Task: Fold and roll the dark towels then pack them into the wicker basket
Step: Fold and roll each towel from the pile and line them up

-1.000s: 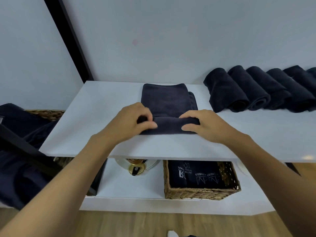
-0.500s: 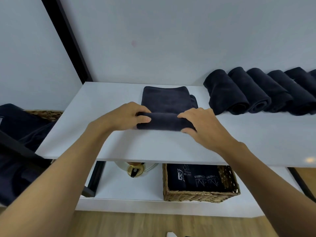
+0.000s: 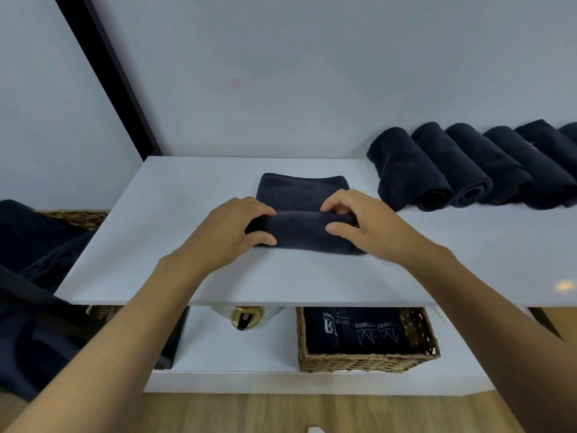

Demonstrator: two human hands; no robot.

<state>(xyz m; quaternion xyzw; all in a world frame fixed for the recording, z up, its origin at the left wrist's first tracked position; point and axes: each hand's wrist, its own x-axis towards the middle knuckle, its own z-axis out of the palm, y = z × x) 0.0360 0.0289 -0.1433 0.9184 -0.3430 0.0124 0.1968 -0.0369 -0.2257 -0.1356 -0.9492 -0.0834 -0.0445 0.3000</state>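
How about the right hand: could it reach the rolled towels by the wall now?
Probably yes, once it lets go. The right hand grips the half-rolled towel, and nothing stands on the shelf between it and the rolled towels.

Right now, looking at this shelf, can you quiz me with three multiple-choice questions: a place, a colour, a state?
1. Where is the wicker basket holding printed dark cloth, relative to the white top?
A) on it
B) on the shelf beneath it
C) on the floor

2. What colour is the towel gripped by the left hand and right hand?
A) dark navy
B) white
C) red

3. What state is that towel in?
A) spread flat
B) fully rolled
C) partly rolled, far end flat

Answers:
1 B: it shows below the top's front edge.
2 A: it matches the rolled towels at right.
3 C: a roll sits in both hands, flat cloth behind.
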